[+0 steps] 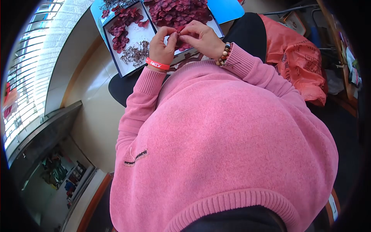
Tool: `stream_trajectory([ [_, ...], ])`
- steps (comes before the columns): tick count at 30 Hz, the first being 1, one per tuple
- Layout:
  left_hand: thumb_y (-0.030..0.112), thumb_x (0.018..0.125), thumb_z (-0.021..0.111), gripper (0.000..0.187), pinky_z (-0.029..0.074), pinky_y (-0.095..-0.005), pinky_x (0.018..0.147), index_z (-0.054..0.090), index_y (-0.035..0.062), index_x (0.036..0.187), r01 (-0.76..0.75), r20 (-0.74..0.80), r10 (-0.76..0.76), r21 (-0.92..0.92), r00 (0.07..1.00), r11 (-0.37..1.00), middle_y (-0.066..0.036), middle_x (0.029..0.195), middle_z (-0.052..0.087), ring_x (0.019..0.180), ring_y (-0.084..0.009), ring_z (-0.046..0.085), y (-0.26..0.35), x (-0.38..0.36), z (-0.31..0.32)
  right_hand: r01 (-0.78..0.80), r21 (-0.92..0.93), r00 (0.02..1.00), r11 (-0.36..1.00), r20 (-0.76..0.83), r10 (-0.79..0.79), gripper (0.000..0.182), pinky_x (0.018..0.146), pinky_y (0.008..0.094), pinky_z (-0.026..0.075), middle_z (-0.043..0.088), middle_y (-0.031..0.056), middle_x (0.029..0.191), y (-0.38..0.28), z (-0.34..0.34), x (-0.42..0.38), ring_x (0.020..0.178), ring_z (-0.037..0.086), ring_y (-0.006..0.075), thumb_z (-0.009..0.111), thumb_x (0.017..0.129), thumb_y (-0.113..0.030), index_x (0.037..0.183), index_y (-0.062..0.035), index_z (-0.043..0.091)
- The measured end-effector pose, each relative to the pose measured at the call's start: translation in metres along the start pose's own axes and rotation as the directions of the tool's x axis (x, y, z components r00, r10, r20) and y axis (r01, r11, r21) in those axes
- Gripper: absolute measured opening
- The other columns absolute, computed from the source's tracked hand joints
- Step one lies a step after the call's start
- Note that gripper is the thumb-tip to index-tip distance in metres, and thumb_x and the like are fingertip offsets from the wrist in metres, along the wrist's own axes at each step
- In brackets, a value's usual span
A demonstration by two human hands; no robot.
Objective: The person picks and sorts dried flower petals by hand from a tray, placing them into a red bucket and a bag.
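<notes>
My left hand [162,47], with a red band at the wrist, and my right hand [200,38], with a beaded bracelet, meet over the inner edge of the box. The thumbs and forefingers of both are pinched together around something small and dark red, mostly hidden by the fingertips. Beyond and beneath my right hand lies a big pile of dark red petals [176,13]. Left of my left hand a white tray [136,31] holds loose red petals [118,34] and a heap of thin brown stems [135,53].
A blue board [228,11] lies under the boxes. To the right hangs a red plastic bag [297,63] beside my dark-trousered leg [251,34]. A barred window [31,50] is at the far left. My pink sweater [224,139] fills the lower middle.
</notes>
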State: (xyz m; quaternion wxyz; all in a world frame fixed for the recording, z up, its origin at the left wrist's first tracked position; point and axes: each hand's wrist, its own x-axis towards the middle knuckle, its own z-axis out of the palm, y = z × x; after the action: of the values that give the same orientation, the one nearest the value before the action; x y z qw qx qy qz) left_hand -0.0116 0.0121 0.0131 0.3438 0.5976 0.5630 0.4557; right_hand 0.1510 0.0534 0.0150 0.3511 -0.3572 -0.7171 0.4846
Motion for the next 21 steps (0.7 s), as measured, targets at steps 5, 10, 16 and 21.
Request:
stream_trajectory([
  [5, 0.013, 0.09, 0.049, 0.013, 0.051, -0.0247, 0.06, 0.056, 0.0021, 0.093, 0.252, 0.078, -0.242, -0.437, 0.967, 0.863, -0.007, 0.078, 0.062, 0.071, -0.0125, 0.062, 0.014, 0.003, -0.004, -0.32, 0.454, 0.947, 0.832, 0.163, 0.275, 0.016, 0.066, 0.0197, 0.05, 0.064, 0.004, 0.085, -0.009, -0.002, 0.003, 0.075, 0.06, 0.0081, 0.06, 0.085, -0.011, 0.096, -0.0011, 0.063],
  [10, 0.013, 0.092, 0.046, 0.017, 0.052, -0.0247, 0.062, 0.056, 0.0024, 0.101, 0.348, 0.168, -0.312, -0.596, 0.935, 0.723, -0.006, 0.085, 0.062, 0.072, -0.0126, 0.062, 0.013, 0.004, -0.001, -0.275, 0.514, 0.96, 0.813, 0.096, 0.265, 0.014, 0.066, 0.0189, 0.049, 0.062, 0.0032, 0.085, -0.012, -0.002, 0.003, 0.073, 0.059, 0.0079, 0.061, 0.083, -0.008, 0.095, -0.0006, 0.063],
  [16, 0.01, 0.091, 0.046, 0.018, 0.05, -0.0229, 0.066, 0.056, 0.0007, 0.103, 0.358, 0.186, -0.314, -0.633, 0.931, 0.687, -0.005, 0.089, 0.062, 0.076, -0.0117, 0.061, -0.012, 0.0, 0.007, 0.083, 0.37, 0.993, 0.925, -0.111, -0.044, 0.016, 0.072, 0.0197, 0.05, 0.054, 0.0043, 0.103, 0.001, 0.005, 0.007, 0.083, 0.058, 0.0091, 0.064, 0.08, -0.006, 0.095, 0.001, 0.062],
  [21, 0.012, 0.092, 0.047, 0.017, 0.047, -0.0213, 0.068, 0.056, 0.0011, 0.099, 0.223, 0.095, -0.211, -0.639, 0.973, 0.737, -0.006, 0.091, 0.063, 0.077, -0.0094, 0.058, -0.01, 0.007, 0.003, -0.011, 0.477, 0.994, 0.879, -0.087, 0.059, 0.015, 0.071, 0.02, 0.051, 0.059, 0.004, 0.096, -0.009, 0.003, 0.007, 0.077, 0.059, 0.0085, 0.062, 0.082, -0.006, 0.096, -0.0007, 0.062],
])
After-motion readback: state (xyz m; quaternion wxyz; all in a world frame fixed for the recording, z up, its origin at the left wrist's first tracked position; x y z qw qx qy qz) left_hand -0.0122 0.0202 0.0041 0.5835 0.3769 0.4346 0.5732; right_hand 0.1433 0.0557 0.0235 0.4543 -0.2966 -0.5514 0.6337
